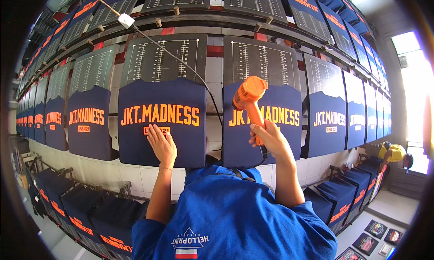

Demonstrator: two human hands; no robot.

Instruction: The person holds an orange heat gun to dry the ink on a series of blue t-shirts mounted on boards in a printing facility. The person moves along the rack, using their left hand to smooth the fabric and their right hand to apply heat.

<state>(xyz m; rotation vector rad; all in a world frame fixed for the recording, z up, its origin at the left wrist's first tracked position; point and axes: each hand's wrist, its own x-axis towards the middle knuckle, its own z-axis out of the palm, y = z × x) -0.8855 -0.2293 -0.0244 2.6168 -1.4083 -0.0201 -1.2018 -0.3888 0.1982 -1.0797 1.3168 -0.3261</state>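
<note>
Right of centre in the frame, the right hand [271,140] has its fingers wrapped around an orange plastic hot-air gun [254,95], above a navy fabric panel with orange lettering [289,144]! Linger there, and heat could scorch it. Left of centre, the left hand [162,144] grips nothing, fingers spread on a matching navy printed panel [192,147]; tacky ink could smudge. That thin black cable [176,59] might snag, too!

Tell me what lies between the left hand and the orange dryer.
Head view: navy fabric under the left hand, a gap with a dark cable, then another navy piece.
</note>
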